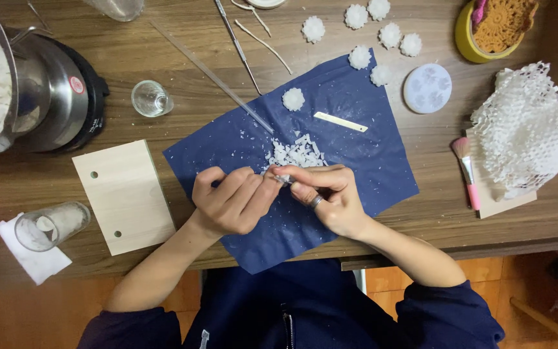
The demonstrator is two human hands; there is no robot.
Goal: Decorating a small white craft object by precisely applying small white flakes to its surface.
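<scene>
A: Right, both hands are low over the dark blue sheet [330, 129], fingertips meeting in the middle. The left hand [230, 200] is curled, fingers bent in, pinching at a small pale piece [283, 178].

B: And the right hand [330, 197] has it too. Thumb and forefinger are closed on that same piece, and there's a ring on 1 finger. What the piece is, I cannot tell; it is mostly hidden.

A: Just beyond the fingertips sits a heap of white flakes [295, 154], with loose crumbs scattered over the sheet.

B: Further up the sheet there is 1 white flower-shaped piece [294, 99] and a flat cream stick [340, 121], well apart from the hands.

A: A long clear rod [211, 74] slants down onto the sheet's upper left edge. More white flowers [369, 26] cluster at the top of the wooden table [434, 213], beside a round pale mould [427, 88].

B: On the left is a pale wooden board [124, 194] with 2 holes, a small empty glass [150, 98], and a steel pot [40, 90]. On the right there is a pink brush [466, 171] next to a white foam net [524, 129].
</scene>
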